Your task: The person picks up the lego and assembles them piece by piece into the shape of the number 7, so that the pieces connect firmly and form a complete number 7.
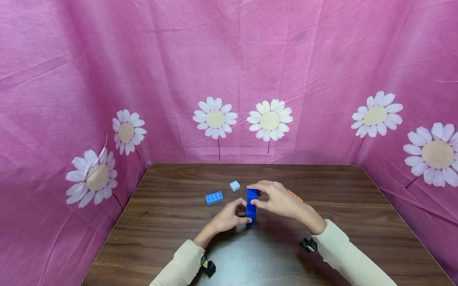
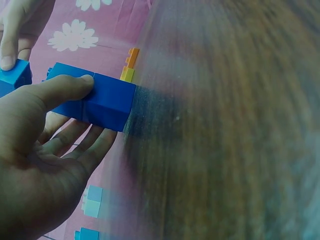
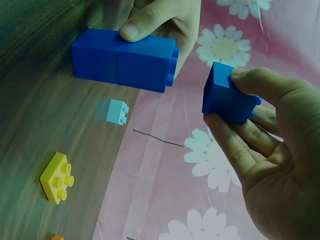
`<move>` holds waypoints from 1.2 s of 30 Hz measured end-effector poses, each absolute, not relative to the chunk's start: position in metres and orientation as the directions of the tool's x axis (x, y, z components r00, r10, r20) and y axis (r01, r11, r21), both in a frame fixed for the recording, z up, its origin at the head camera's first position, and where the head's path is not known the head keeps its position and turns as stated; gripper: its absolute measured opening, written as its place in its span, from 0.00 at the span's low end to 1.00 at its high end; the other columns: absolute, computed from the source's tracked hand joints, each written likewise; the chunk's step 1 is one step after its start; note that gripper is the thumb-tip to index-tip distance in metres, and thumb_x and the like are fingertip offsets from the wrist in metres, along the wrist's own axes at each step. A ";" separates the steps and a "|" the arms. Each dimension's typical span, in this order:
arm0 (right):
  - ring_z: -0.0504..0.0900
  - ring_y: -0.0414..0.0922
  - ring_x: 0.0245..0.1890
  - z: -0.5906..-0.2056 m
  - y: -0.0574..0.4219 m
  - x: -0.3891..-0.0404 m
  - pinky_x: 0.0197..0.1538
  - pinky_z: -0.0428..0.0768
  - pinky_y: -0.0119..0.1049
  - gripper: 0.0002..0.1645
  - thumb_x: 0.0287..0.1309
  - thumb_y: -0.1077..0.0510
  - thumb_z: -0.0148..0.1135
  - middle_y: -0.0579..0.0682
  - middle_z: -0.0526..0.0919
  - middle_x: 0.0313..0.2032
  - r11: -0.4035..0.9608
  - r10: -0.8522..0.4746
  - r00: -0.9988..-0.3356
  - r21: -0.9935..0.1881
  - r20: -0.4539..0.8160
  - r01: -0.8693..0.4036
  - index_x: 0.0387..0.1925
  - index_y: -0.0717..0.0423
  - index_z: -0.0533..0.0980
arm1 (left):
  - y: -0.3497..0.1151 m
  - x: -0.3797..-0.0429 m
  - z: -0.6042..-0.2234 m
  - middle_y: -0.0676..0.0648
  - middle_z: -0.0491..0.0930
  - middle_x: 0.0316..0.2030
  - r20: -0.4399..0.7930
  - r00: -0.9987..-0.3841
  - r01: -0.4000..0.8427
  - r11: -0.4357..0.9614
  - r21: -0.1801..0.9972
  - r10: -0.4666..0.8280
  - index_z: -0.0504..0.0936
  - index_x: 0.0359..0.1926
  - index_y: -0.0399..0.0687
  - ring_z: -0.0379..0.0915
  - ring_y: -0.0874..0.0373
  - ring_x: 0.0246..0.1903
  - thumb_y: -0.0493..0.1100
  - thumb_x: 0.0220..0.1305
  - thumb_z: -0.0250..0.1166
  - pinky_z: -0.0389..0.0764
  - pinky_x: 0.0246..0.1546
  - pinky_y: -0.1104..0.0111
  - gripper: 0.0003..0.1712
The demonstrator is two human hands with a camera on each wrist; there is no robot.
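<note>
A stack of two dark blue bricks [image 3: 120, 60] stands upright at the middle of the table [image 1: 168, 234], the left hand [image 1: 229, 216] gripping it between thumb and fingers. Just above its studs, apart from it, the right hand [image 1: 277, 198] pinches a single dark blue brick [image 3: 227, 95]. Beyond lie a pale blue brick [image 1: 234, 186], a mid-blue brick [image 1: 214, 198], a yellow brick [image 3: 57, 177] and an orange piece [image 1: 296, 195]; pink daisy-printed cloth [image 1: 161, 59] hangs behind.
</note>
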State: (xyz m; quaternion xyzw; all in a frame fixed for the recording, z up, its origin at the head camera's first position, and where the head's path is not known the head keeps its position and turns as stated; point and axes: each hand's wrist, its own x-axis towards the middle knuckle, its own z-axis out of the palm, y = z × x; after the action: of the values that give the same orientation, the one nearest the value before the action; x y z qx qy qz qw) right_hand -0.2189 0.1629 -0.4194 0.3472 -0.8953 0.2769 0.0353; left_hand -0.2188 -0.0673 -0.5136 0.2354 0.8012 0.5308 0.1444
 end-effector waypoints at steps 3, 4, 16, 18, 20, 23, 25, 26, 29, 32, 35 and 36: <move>0.91 0.45 0.45 -0.420 0.162 -0.217 0.47 0.91 0.41 0.28 0.68 0.53 0.74 0.52 0.88 0.53 0.588 -0.614 -0.746 -0.481 0.259 -0.651 0.66 0.57 0.80 | -0.067 -0.219 -0.514 0.43 0.87 0.54 0.023 -0.846 0.227 0.321 0.920 0.532 0.78 0.51 0.46 0.86 0.49 0.57 0.38 0.68 0.75 0.88 0.57 0.62 0.16; 0.90 0.44 0.45 -0.421 0.161 -0.216 0.47 0.91 0.41 0.28 0.68 0.53 0.74 0.52 0.88 0.52 0.585 -0.616 -0.744 -0.482 0.259 -0.652 0.65 0.57 0.80 | -0.067 -0.219 -0.514 0.42 0.87 0.54 0.027 -0.846 0.229 0.318 0.920 0.533 0.78 0.51 0.46 0.86 0.49 0.57 0.38 0.68 0.75 0.88 0.56 0.62 0.16; 0.90 0.43 0.43 -0.433 0.157 -0.211 0.45 0.91 0.38 0.26 0.68 0.54 0.73 0.50 0.88 0.50 0.564 -0.639 -0.724 -0.482 0.261 -0.671 0.63 0.59 0.81 | -0.067 -0.219 -0.515 0.42 0.86 0.53 0.048 -0.845 0.235 0.290 0.928 0.532 0.77 0.49 0.43 0.86 0.48 0.55 0.36 0.66 0.76 0.89 0.53 0.65 0.17; 0.90 0.44 0.43 -0.435 0.157 -0.211 0.45 0.91 0.39 0.25 0.67 0.55 0.74 0.50 0.88 0.49 0.562 -0.640 -0.719 -0.474 0.271 -0.678 0.62 0.59 0.82 | -0.066 -0.219 -0.515 0.42 0.86 0.54 0.047 -0.848 0.232 0.290 0.928 0.529 0.78 0.49 0.44 0.86 0.48 0.55 0.36 0.66 0.76 0.88 0.54 0.65 0.17; 0.90 0.46 0.42 -0.437 0.157 -0.210 0.45 0.91 0.40 0.25 0.66 0.55 0.74 0.50 0.88 0.48 0.565 -0.639 -0.717 -0.463 0.277 -0.683 0.62 0.59 0.82 | -0.066 -0.219 -0.515 0.42 0.86 0.54 0.050 -0.850 0.233 0.289 0.929 0.525 0.78 0.49 0.43 0.86 0.47 0.56 0.36 0.65 0.76 0.88 0.54 0.65 0.17; 0.89 0.47 0.42 -0.440 0.157 -0.210 0.44 0.91 0.44 0.25 0.66 0.55 0.75 0.51 0.88 0.48 0.570 -0.636 -0.720 -0.460 0.277 -0.681 0.62 0.60 0.82 | -0.066 -0.219 -0.516 0.41 0.87 0.53 0.057 -0.852 0.243 0.296 0.924 0.521 0.78 0.48 0.43 0.86 0.47 0.56 0.35 0.64 0.77 0.88 0.55 0.65 0.17; 0.89 0.45 0.42 -0.442 0.158 -0.211 0.44 0.91 0.44 0.25 0.67 0.54 0.74 0.52 0.88 0.48 0.574 -0.636 -0.720 -0.454 0.278 -0.682 0.62 0.60 0.82 | -0.066 -0.220 -0.516 0.41 0.87 0.53 0.058 -0.852 0.249 0.306 0.919 0.520 0.78 0.48 0.44 0.86 0.47 0.56 0.35 0.64 0.77 0.87 0.55 0.66 0.17; 0.89 0.45 0.42 -0.442 0.158 -0.211 0.44 0.91 0.44 0.26 0.67 0.54 0.74 0.52 0.88 0.49 0.574 -0.634 -0.722 -0.459 0.275 -0.679 0.62 0.60 0.82 | -0.066 -0.220 -0.516 0.41 0.87 0.53 0.058 -0.852 0.251 0.309 0.917 0.520 0.78 0.48 0.44 0.86 0.47 0.56 0.36 0.65 0.77 0.87 0.55 0.66 0.16; 0.90 0.43 0.43 -0.444 0.157 -0.210 0.45 0.91 0.43 0.25 0.68 0.54 0.74 0.53 0.89 0.50 0.575 -0.632 -0.724 -0.459 0.275 -0.677 0.62 0.60 0.82 | -0.067 -0.220 -0.517 0.41 0.87 0.54 0.061 -0.851 0.255 0.308 0.917 0.522 0.79 0.48 0.44 0.86 0.48 0.56 0.36 0.65 0.77 0.88 0.55 0.65 0.16; 0.90 0.44 0.44 -0.444 0.157 -0.210 0.46 0.91 0.43 0.25 0.68 0.53 0.74 0.54 0.89 0.51 0.580 -0.627 -0.730 -0.462 0.271 -0.670 0.62 0.59 0.82 | -0.067 -0.220 -0.517 0.41 0.87 0.54 0.065 -0.850 0.256 0.303 0.918 0.523 0.79 0.48 0.44 0.86 0.47 0.57 0.36 0.65 0.77 0.88 0.56 0.63 0.16; 0.91 0.44 0.44 -0.444 0.157 -0.210 0.45 0.91 0.43 0.24 0.67 0.54 0.74 0.55 0.89 0.52 0.581 -0.625 -0.733 -0.465 0.270 -0.667 0.61 0.59 0.82 | -0.067 -0.220 -0.517 0.41 0.87 0.53 0.068 -0.850 0.258 0.298 0.919 0.523 0.79 0.48 0.43 0.86 0.46 0.57 0.36 0.65 0.76 0.88 0.56 0.62 0.16; 0.91 0.45 0.43 -0.443 0.157 -0.210 0.45 0.91 0.43 0.24 0.67 0.54 0.74 0.56 0.89 0.52 0.581 -0.625 -0.733 -0.467 0.269 -0.667 0.61 0.60 0.82 | -0.066 -0.220 -0.517 0.41 0.87 0.53 0.068 -0.849 0.256 0.295 0.920 0.524 0.79 0.48 0.43 0.86 0.46 0.57 0.36 0.65 0.76 0.88 0.56 0.62 0.16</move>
State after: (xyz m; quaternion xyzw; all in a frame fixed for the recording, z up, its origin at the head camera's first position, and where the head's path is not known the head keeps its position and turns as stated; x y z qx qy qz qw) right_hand -0.2097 0.1574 -0.4434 0.3634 -0.8884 0.2781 0.0376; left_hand -0.2196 -0.0665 -0.5165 0.2451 0.7953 0.5406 0.1237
